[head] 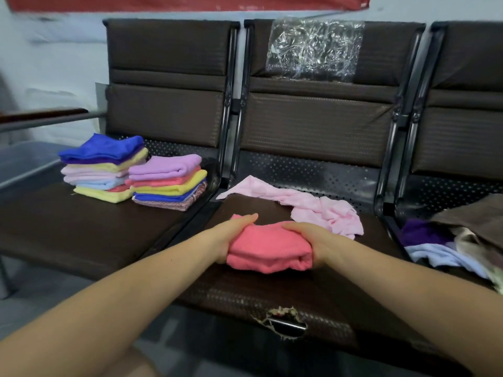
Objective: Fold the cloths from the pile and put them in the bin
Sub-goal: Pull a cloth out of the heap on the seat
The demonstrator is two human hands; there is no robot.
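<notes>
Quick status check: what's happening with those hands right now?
Both hands, left and right, grip folded coral cloth. Pink cloth unfolded behind. No bin visible.

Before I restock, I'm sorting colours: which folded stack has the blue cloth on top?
The left stack, nearer the armrest: a blue cloth tops it. The right stack beside it has a lilac cloth on top.

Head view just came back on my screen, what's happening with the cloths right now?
A person holds a folded coral cloth between both hands, the left hand and the right hand gripping its two ends, over the middle seat of a bench. Behind it lies an unfolded pale pink cloth. Two stacks of folded cloths sit on the left seat. More unfolded cloths are heaped at the right. No bin is in view.
</notes>
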